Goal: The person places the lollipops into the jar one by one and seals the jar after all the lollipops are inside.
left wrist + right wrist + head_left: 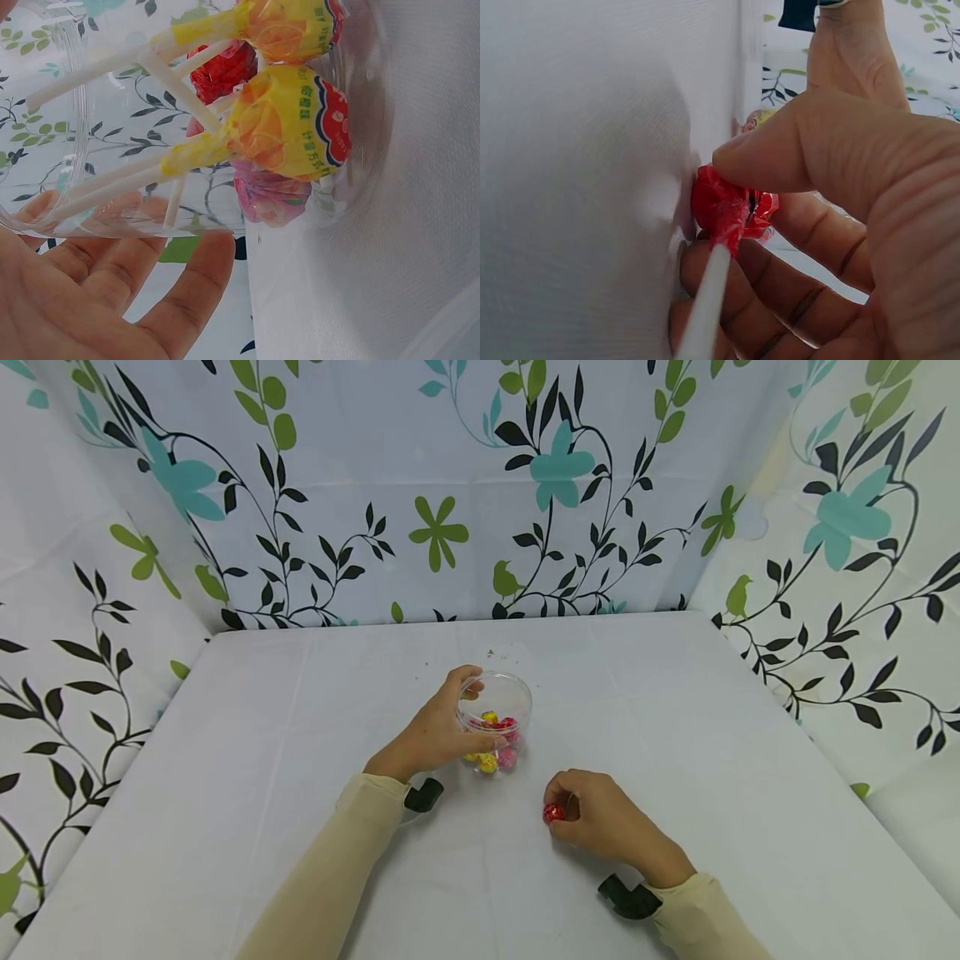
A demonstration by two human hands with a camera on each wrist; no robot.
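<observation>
A clear plastic jar [517,702] stands near the middle of the white table, and my left hand [442,727] grips it around its left side. Inside it are several wrapped lollipops with white sticks: a yellow lollipop [281,124], a pink lollipop [270,195] and a red one among them. To the right and nearer, my right hand [603,818] pinches a red-wrapped lollipop [724,206] by its head, between thumb and fingers, at the table surface. Its white stick [705,307] points back toward the wrist camera.
The white table [360,685] is backed by a leaf-patterned curtain [450,485], which also covers both sides. Small crumb-like specks [491,653] lie behind the jar. Each wrist bears a dark camera mount [630,897].
</observation>
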